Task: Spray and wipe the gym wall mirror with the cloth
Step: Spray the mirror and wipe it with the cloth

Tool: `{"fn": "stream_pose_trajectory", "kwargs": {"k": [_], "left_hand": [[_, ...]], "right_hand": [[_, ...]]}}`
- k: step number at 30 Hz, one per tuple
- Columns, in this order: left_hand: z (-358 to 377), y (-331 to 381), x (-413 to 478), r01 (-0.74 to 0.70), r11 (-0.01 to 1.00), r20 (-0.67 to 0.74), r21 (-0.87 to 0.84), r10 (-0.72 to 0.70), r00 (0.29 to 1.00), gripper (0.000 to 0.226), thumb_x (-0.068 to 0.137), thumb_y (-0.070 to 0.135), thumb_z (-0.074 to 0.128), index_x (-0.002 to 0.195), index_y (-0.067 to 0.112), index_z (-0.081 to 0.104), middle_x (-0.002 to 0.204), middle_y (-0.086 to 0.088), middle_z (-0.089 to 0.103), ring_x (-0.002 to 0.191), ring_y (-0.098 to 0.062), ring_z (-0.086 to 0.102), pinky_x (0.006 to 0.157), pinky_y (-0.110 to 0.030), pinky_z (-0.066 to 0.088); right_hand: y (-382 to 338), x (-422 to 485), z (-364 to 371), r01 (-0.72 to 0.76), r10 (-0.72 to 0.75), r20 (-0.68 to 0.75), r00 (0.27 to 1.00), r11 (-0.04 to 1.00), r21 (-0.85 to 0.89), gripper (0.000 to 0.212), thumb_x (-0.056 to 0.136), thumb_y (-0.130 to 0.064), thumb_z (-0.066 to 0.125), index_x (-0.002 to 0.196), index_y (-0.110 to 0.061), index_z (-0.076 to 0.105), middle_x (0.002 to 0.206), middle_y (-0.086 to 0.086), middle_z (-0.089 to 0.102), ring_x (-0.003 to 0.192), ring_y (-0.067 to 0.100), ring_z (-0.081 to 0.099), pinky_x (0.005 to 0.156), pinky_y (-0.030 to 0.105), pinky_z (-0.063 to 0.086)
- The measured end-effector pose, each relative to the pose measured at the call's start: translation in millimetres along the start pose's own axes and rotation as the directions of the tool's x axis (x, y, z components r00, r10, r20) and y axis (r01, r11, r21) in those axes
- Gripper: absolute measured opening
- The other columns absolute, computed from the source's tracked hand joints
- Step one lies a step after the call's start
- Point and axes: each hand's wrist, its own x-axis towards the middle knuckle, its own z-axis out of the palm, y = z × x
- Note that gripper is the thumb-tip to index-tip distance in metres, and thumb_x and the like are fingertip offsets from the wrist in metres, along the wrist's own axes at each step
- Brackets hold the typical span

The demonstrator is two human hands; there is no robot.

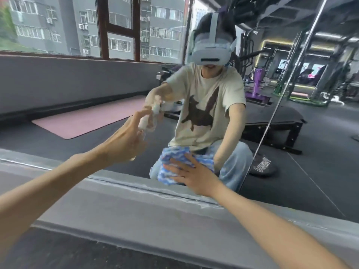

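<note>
We crouch at the mirror [97, 113].
Our left hand [124, 140] grips the bottle [144, 124], held up to it; our right hand [194, 177], fingers spread flat, presses the cloth [164, 176] against it.

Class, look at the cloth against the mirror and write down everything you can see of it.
The cloth is soft fabric printed in blue and white patches, bunched into a crumpled pad rather than spread flat. It sits low on the mirror, just above the grey ledge at its foot. The right hand presses it against the glass with straight, spread fingers across its middle, so only its edges show.
</note>
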Motion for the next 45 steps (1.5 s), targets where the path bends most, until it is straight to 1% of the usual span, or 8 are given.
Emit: {"fn": "stream_pose_trajectory", "kwargs": {"k": [4, 7, 12, 17, 23, 33, 39, 45], "left_hand": [[8, -9, -2, 0.113, 0.993, -0.119, 0.024, -0.109, 0.987, 0.087, 0.080, -0.004, 0.065, 0.146, 0.034, 0.023, 0.068, 0.000, 0.055, 0.054, -0.013, 0.049, 0.060, -0.012, 0.043], [20, -8, -8, 0.097, 0.995, -0.139, 0.013, -0.094, 0.986, 0.091, 0.080, -0.008, 0.056, 0.139, 0.045, 0.013, 0.065, 0.001, 0.051, 0.051, -0.021, 0.044, 0.055, -0.023, 0.048], [26, -1, -17, 0.196, 0.979, -0.127, 0.061, -0.187, 0.974, 0.083, 0.081, -0.001, 0.051, 0.134, 0.051, 0.013, 0.072, 0.013, 0.050, 0.058, -0.022, 0.055, 0.060, -0.041, 0.048], [26, 10, -19, 0.134, 0.986, -0.026, 0.096, -0.132, 0.991, 0.075, 0.080, -0.002, 0.057, 0.142, 0.032, 0.033, 0.072, 0.013, 0.049, 0.051, -0.010, 0.052, 0.051, -0.029, 0.045], [41, 18, -9, 0.129, 0.992, -0.140, -0.002, -0.128, 0.982, 0.067, 0.076, 0.014, 0.053, 0.138, 0.038, 0.043, 0.059, 0.002, 0.057, 0.046, -0.023, 0.054, 0.055, -0.031, 0.051], [52, 36, 6, 0.081, 0.995, -0.053, -0.059, -0.085, 0.995, 0.067, 0.078, 0.004, 0.057, 0.136, 0.036, 0.044, 0.057, 0.011, 0.052, 0.045, -0.010, 0.050, 0.052, -0.022, 0.045], [69, 47, 20, -0.031, 0.993, -0.043, -0.111, 0.026, 0.999, 0.067, 0.079, 0.005, 0.058, 0.136, 0.035, 0.040, 0.059, 0.004, 0.051, 0.049, -0.011, 0.043, 0.058, -0.011, 0.039], [64, 58, 29, -0.083, 0.992, -0.047, -0.091, 0.079, 0.996, 0.069, 0.079, 0.006, 0.058, 0.138, 0.036, 0.037, 0.058, 0.009, 0.047, 0.051, -0.009, 0.044, 0.062, -0.012, 0.038]], "right_hand": [[59, 23, -26, -0.193, 0.175, -0.182, 0.968, 0.977, -0.088, 0.068, 0.087, -0.029, 0.055, 0.150, -0.029, 0.028, 0.159, -0.004, 0.020, 0.146, 0.018, 0.018, 0.116, 0.058, -0.013], [86, 32, -32, -0.578, 0.554, -0.404, 0.728, 0.813, 0.072, 0.059, 0.093, -0.015, 0.048, 0.149, -0.030, 0.037, 0.156, -0.001, 0.034, 0.144, 0.023, 0.025, 0.118, 0.055, 0.006], [-21, -16, 22, -0.107, 0.110, -0.150, 0.983, 0.994, 0.027, 0.083, 0.075, -0.010, 0.072, 0.146, -0.026, 0.031, 0.155, -0.002, 0.023, 0.143, 0.023, 0.023, 0.119, 0.056, 0.005], [-32, -29, 22, 0.059, -0.056, -0.060, 0.997, 0.997, 0.058, 0.066, 0.085, -0.016, 0.069, 0.141, -0.024, 0.034, 0.153, -0.003, 0.037, 0.139, 0.018, 0.029, 0.120, 0.051, -0.006], [87, -35, -11, -0.530, 0.507, -0.379, 0.774, 0.846, 0.050, 0.062, 0.093, -0.013, 0.049, 0.150, -0.030, 0.030, 0.156, 0.000, 0.024, 0.146, 0.025, 0.015, 0.120, 0.052, 0.003], [4, -126, 24, 0.099, -0.099, -0.049, 0.994, 0.995, 0.000, 0.081, 0.076, -0.004, 0.069, 0.145, -0.017, 0.029, 0.154, 0.000, 0.024, 0.144, 0.021, 0.022, 0.121, 0.048, -0.003], [127, -85, -24, -0.643, 0.619, -0.360, 0.698, 0.763, 0.065, 0.054, 0.098, -0.027, 0.046, 0.150, -0.027, 0.031, 0.156, 0.005, 0.024, 0.147, 0.028, 0.015, 0.120, 0.054, 0.004], [-11, -152, 31, -0.152, 0.153, 0.066, 0.986, 0.988, -0.022, 0.096, 0.073, -0.021, 0.073, 0.152, -0.024, 0.019, 0.159, 0.001, 0.013, 0.147, 0.025, 0.013, 0.118, 0.055, -0.007]]}}
